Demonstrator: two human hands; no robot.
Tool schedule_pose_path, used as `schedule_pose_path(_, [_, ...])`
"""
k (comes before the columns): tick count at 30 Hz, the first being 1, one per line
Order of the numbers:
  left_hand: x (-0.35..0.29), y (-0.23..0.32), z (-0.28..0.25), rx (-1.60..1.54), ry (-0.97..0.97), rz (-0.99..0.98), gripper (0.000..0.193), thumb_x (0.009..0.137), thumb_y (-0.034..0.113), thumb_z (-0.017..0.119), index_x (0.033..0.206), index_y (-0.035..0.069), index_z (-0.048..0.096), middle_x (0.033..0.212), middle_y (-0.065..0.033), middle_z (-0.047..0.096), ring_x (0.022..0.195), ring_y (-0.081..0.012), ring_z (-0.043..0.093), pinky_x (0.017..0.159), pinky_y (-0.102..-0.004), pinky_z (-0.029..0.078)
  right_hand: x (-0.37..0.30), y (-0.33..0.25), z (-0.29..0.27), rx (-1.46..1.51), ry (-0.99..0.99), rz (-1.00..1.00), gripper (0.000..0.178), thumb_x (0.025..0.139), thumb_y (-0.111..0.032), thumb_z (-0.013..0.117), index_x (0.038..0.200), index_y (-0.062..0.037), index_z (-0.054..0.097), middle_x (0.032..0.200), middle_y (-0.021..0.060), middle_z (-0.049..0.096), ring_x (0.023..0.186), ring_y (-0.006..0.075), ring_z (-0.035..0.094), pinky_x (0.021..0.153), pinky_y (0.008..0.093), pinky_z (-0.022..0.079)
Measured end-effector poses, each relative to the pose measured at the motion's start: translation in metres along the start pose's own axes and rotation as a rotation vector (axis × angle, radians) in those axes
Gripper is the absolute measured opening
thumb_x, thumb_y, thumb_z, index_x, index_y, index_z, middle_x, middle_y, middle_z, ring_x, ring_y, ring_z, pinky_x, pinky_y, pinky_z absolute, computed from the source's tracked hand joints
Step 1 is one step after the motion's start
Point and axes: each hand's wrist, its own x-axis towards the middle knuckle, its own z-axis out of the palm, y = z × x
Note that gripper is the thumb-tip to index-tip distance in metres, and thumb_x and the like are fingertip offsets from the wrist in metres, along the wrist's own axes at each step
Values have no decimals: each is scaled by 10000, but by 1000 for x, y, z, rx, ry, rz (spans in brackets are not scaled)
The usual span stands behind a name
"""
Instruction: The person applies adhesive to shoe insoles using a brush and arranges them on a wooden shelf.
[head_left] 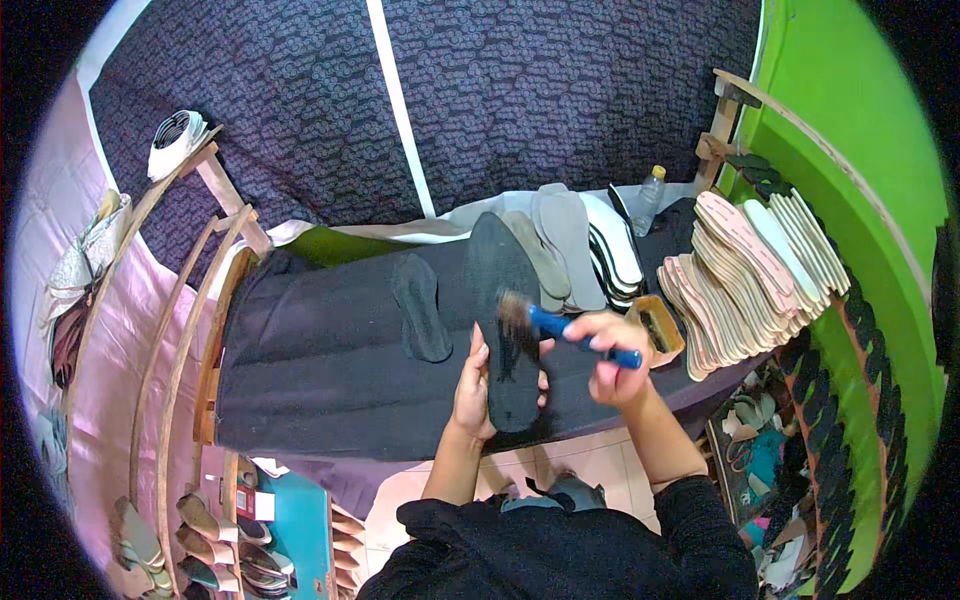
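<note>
Black sole (500, 265): it is long and flat, in the middle of the scene, held up over the near part of the table. Its far end points away from the person, and a darker, streaky patch shows on its near half.
Left hand (475, 395): it cups the sole from below. The thumb lies along the left edge and the fingertips peek out on the right edge, so the grip is narrow.
Right hand (612, 355): its fingers are curled closed around the blue handle of a brush.
Brush (545, 320): it points left, with its brown hairs over the middle of the sole. They look blurry, so I cannot tell if they touch.
Step in hand: I think the sole is being brushed on its top face.
Next move: it seems to call for a steady left hand and soft strokes over the rest of the face.
Tan box (668, 358): it has an open top and sits just right of the right hand. I cannot tell what is inside.
Other dark sole (421, 310): it lies flat on the black cloth (300, 360), to the left.
Pale insoles (720, 320): they stand in leaning rows on the right.
</note>
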Motion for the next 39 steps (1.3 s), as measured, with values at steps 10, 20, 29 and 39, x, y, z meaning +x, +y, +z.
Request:
schedule_pose_path(10, [-4,7,-1,69,48,103,456,953,371,205,1386,230,174,1198,-255,501,777,-289,608,657,-398,535,-1,-6,10,78,-195,-7,276,906,-289,513,930,-17,476,884,172,625,753,284,638,686,366,524])
schedule_pose_path(20, [-8,6,3,4,54,135,434,948,364,251,1350,198,236,1054,-160,548,775,-279,599,602,-392,537,0,-10,8,-289,-224,-140,427,611,-164,787,930,-57,524,928,130,618,726,274,632,589,334,502])
schedule_pose_path(29, [-14,3,-8,67,-47,40,462,951,356,252,1388,234,168,1185,-243,492,779,-286,600,607,-388,536,27,-6,4,-305,-178,55,373,651,-50,753,972,-26,565,940,121,632,862,280,632,732,328,513])
schedule_pose_path(39, [-22,-1,2,108,-26,-8,534,948,291,242,1427,313,5,1159,-207,497,799,-303,597,622,-398,536,4,-11,17,-210,-122,-42,271,651,-25,709,884,-11,572,853,136,645,757,286,650,688,340,525])
